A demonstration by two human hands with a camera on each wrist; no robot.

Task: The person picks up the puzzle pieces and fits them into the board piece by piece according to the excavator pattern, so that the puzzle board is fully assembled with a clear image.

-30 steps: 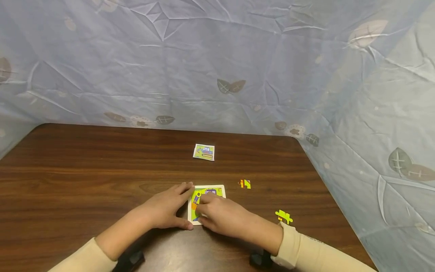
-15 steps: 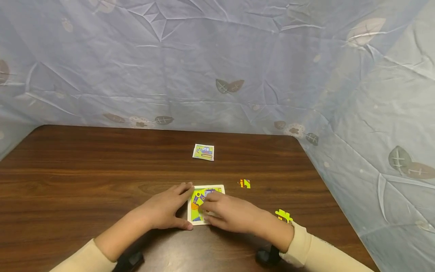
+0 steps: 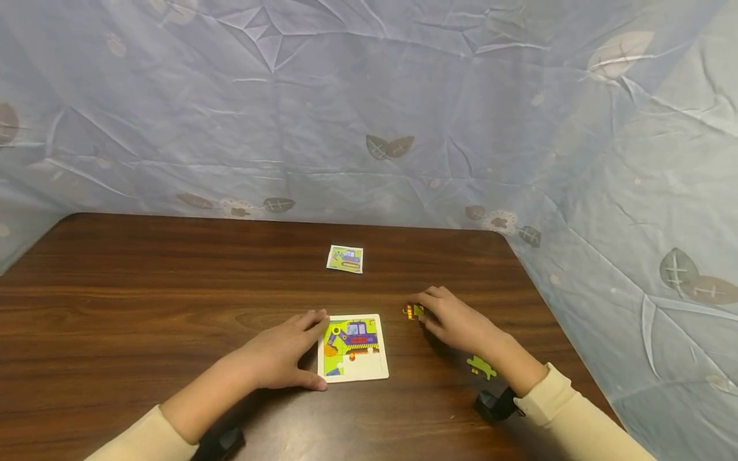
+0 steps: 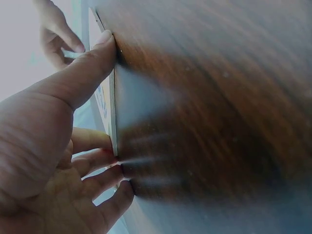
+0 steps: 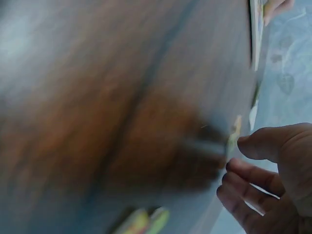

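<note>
A square puzzle board with a cream frame lies flat on the table; its picture is a purple excavator on green, and its lower right part shows bare backing. Along the board's left edge, my left hand rests with thumb and fingertips spread, touching the frame. The left wrist view has the thumb near one end of that edge. My right hand is at a small green, red and yellow puzzle piece, fingertips over it. In the right wrist view its thumb and fingers stand apart beside the piece.
Another green puzzle piece lies right of the board, near the right forearm. A small excavator picture card lies farther back on the brown wooden table. Patterned grey-blue cloth hangs behind and to the right.
My right hand has left the puzzle board and moved right and away to the small piece, uncovering the excavator picture and bare lower right part. My left hand stays at the board's edge.
</note>
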